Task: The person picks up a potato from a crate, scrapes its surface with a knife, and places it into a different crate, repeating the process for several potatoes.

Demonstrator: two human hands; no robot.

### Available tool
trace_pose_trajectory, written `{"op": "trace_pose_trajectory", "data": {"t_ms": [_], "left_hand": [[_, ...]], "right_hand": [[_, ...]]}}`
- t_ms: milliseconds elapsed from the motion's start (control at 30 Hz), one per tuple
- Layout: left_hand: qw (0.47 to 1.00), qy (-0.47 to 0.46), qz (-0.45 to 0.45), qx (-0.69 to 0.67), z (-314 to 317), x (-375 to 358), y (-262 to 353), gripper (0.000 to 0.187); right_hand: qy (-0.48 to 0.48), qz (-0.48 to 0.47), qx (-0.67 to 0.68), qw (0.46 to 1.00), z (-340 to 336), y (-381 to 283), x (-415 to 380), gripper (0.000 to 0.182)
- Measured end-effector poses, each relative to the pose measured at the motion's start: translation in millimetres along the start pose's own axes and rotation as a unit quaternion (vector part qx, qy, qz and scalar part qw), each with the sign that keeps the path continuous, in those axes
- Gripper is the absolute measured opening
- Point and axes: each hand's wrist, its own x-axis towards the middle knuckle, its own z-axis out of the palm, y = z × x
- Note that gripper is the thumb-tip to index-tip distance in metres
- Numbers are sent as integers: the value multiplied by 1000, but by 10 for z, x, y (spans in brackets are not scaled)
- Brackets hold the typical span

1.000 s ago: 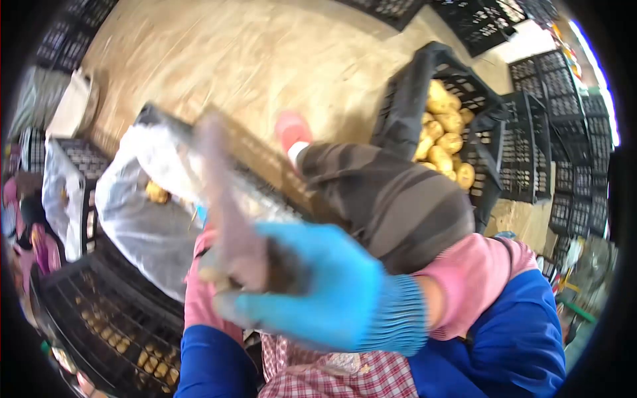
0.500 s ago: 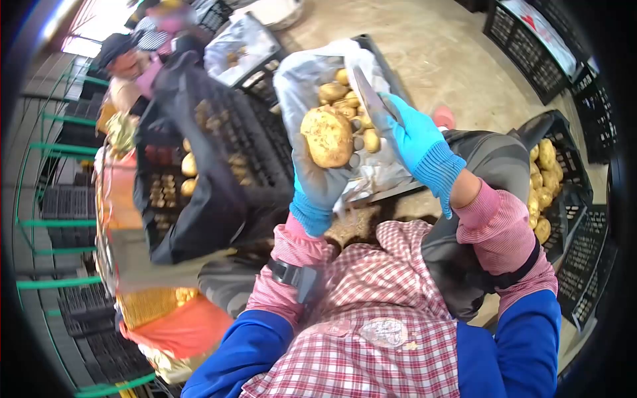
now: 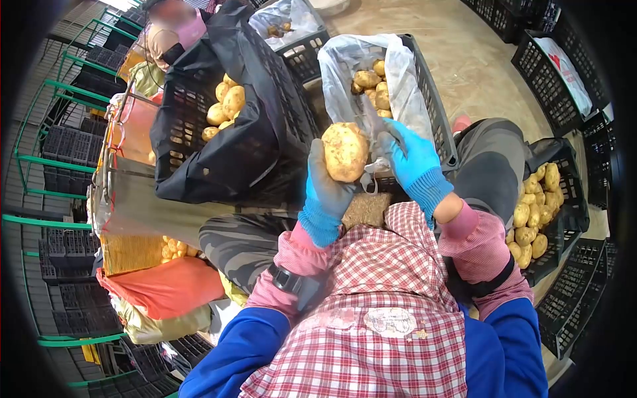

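A large, dirt-specked potato [image 3: 345, 152] rests upright in my left hand [image 3: 325, 192], whose grey-palmed blue glove wraps its left side and underside. Just right of the potato, my right hand [image 3: 415, 162] has its gloved fingers closed around something thin and greyish that I cannot make out. A small gap separates this hand from the potato. Beyond both hands stands a black crate [image 3: 434, 109] lined with whitish plastic [image 3: 335, 60], with several potatoes [image 3: 367, 79] inside.
A black-lined crate [image 3: 265, 126] with potatoes stands at the left, a person [image 3: 174, 36] behind it. More potatoes [image 3: 531, 219] fill a crate beside my right leg. Stacked crates [image 3: 554, 86] line the right side. An orange-red sack [image 3: 166, 285] lies lower left.
The view has shifted, so the crates appear further right. My right hand has lowered, and the long, blade-like thing it held up now barely shows. My left hand still holds the potato.
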Motion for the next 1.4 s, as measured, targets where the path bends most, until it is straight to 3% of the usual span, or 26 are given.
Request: {"op": "trace_pose_trajectory", "data": {"t_ms": [67,133,167,233,267,300,400,433,500,533,600,767,867,933,1000,1067,1200,1267,1333,1367,1400], "left_hand": [[988,64,47,130,28,-9,-53,58],[979,119,39,159,127,-5,-53,59],[961,114,70,240,172,-23,-74,60],[955,125,53,265,355,-42,28,60],[951,133,43,277,451,-72,97,61],[950,105,43,292,514,-90,190,63],[969,59,65,232,321,-128,108,63],[979,62,24,190,292,-169,125,58],[981,32,19,189,226,-232,69,55],[965,40,43,256,68,-256,-50,52],[916,66,86,387,-251,-309,-289,47],[930,52,68,358,45,-322,-74,38],[903,22,93,418,8,-351,-95,42],[968,86,-27,235,-164,-321,-200,52],[966,71,-16,249,-218,-316,-205,56],[881,-20,123,457,-182,-374,-91,53],[913,6,42,406,-134,-344,-7,54],[943,23,-14,333,-177,-307,-76,63],[992,54,-103,52,-77,-260,-10,61],[983,66,-144,-91,-2,-238,34,61],[986,62,-149,-49,58,-238,86,59]], "right_hand": [[33,-55,-49,997,-32,-170,-27,60],[4,-69,-68,995,81,-240,-10,70],[-11,-75,-77,994,123,-245,-19,76],[-82,-27,167,982,152,-178,68,79],[-116,-1,286,951,192,-131,86,80],[-69,-17,333,940,298,-160,104,69],[-120,189,400,889,129,-201,97,54],[-51,194,416,887,242,-41,98,42],[-49,224,391,891,198,0,76,41],[-49,236,377,894,173,8,77,41],[-41,196,387,900,192,25,47,38],[-59,56,357,931,187,-161,-72,32],[-38,167,399,901,269,157,22,30],[-39,190,403,894,227,233,16,27],[-27,218,431,875,198,218,-6,23],[-73,206,415,883,92,144,-24,32],[-171,97,348,917,-126,-252,-62,46],[-131,44,385,913,195,-30,-89,52],[-129,118,384,907,111,-73,-71,45],[-118,153,383,903,86,-80,-56,39],[-106,188,382,898,61,-87,-41,34]]}}
